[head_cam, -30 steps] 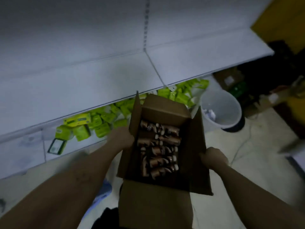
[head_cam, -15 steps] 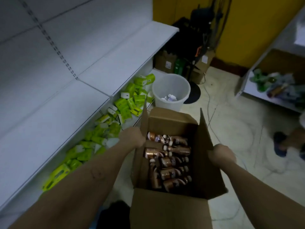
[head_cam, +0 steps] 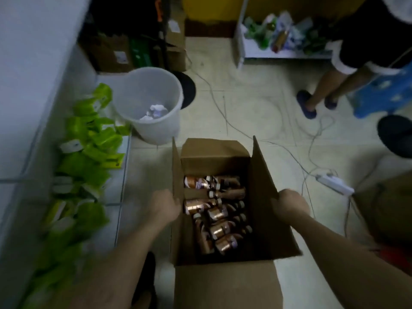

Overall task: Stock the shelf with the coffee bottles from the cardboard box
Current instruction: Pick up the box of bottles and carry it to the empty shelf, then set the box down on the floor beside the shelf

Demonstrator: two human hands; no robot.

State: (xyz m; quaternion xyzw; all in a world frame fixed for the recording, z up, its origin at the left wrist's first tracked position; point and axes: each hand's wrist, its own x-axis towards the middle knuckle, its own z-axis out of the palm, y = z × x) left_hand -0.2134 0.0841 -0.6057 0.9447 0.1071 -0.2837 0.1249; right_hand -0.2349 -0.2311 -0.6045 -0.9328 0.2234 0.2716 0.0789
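Note:
An open cardboard box (head_cam: 223, 284) is held in front of me above the tiled floor. Several brown coffee bottles (head_cam: 214, 210) with copper labels lie on their sides inside it. My left hand (head_cam: 163, 205) grips the box's left wall near the upright flap. My right hand (head_cam: 289, 204) grips the right flap. The white shelf (head_cam: 33, 70) runs along the left edge of the view, with its upper boards bare.
Green packets (head_cam: 89, 150) crowd the lowest shelf at left. A white bin (head_cam: 149, 103) with crumpled paper stands beyond the box. Cables and a power strip (head_cam: 334, 184) lie on the floor at right. Another person's legs (head_cam: 321, 90) stand at the far right, beside a second shelf (head_cam: 283, 53).
The view has swung right and down, away from the shelf toward the floor. Both hands keep their grip on the box, which has turned with me.

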